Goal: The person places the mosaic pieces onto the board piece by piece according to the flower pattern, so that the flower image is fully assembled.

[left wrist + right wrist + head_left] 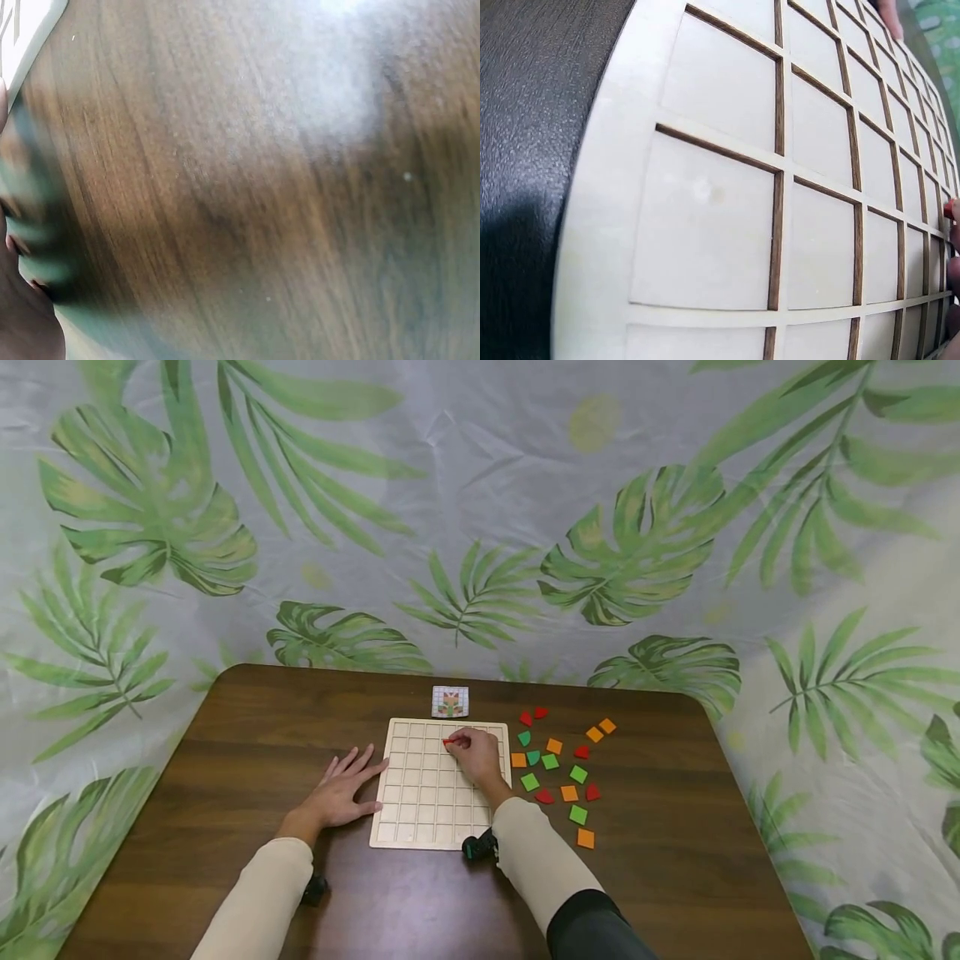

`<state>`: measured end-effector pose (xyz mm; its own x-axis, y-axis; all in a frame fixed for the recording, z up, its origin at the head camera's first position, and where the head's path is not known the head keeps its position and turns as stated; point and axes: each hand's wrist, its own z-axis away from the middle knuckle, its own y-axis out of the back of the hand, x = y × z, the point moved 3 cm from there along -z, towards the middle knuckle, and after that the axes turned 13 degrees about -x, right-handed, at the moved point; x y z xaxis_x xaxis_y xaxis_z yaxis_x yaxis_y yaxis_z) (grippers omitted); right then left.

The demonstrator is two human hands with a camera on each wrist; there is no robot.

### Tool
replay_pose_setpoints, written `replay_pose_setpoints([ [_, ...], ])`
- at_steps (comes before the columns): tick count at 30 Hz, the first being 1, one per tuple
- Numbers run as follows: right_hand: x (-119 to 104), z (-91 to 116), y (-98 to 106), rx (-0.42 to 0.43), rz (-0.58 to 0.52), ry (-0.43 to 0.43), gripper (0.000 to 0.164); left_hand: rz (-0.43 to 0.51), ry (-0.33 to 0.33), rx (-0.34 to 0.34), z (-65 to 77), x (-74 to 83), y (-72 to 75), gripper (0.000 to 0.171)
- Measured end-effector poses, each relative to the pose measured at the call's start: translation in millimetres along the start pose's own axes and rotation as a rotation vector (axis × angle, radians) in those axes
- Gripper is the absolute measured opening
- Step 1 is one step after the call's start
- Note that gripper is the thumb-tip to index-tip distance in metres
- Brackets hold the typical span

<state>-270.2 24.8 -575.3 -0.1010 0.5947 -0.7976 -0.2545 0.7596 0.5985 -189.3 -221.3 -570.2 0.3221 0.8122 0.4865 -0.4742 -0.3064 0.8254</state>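
Head view: right hand (477, 758) over the far half of the grid board (420, 810), grip narrow, red piece (448, 742) pinched between thumb and fingers. Can't tell if the piece touches the board. Left hand (341, 793) flat on the desk (247, 760), fingers spread wide, at the board's left edge. Only this view has the pattern card (450, 702), just past the far edge, and the loose orange, green and red pieces (551, 762) to the right.

Left wrist: mostly desk grain, board corner, part of left hand.

Right wrist: recessed squares up close, with dark groove walls; red piece just peeks in at right.
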Motion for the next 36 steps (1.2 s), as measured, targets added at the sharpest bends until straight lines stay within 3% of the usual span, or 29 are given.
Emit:
replay_pose_setpoints([
  [18, 1.2, 0.3, 1.3, 0.003, 0.105, 0.04, 0.013, -0.005, 0.007, 0.001, -1.5, -3.5, -2.8, 0.073],
  [36, 7.7, -1.3, -3.4, -0.003, 0.125, 0.066, 0.012, 0.003, 0.01, -0.005, -1.0, -3.9, -1.9, 0.073],
])
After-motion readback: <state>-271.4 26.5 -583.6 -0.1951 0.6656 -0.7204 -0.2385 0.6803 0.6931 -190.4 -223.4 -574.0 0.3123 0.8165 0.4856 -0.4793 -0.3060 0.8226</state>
